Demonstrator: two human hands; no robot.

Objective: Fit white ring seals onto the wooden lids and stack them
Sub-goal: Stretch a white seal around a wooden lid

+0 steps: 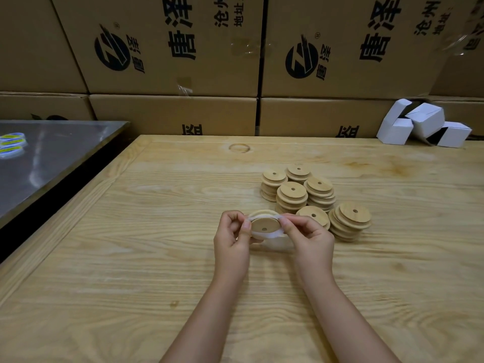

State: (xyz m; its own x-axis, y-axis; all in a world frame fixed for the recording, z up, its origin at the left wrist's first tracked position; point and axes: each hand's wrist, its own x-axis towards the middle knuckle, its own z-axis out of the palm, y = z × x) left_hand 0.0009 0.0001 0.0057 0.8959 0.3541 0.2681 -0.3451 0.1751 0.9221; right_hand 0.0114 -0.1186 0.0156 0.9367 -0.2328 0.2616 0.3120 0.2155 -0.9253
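Over the middle of the desk (131, 258), a round wooden lid (264, 224) is being held between the left hand (231, 242) and the right hand (310, 238), and a white ring seal (264, 235) is being stretched around its rim. The seal is being pinched at either edge by the curled fingers (234, 218) of both hands. Just beside the right hand, stacks of lids (318, 191) are being kept on the desk.

Wooden table (157, 231); stacked cardboard boxes (170, 48) behind; metal surface (52, 158) left.
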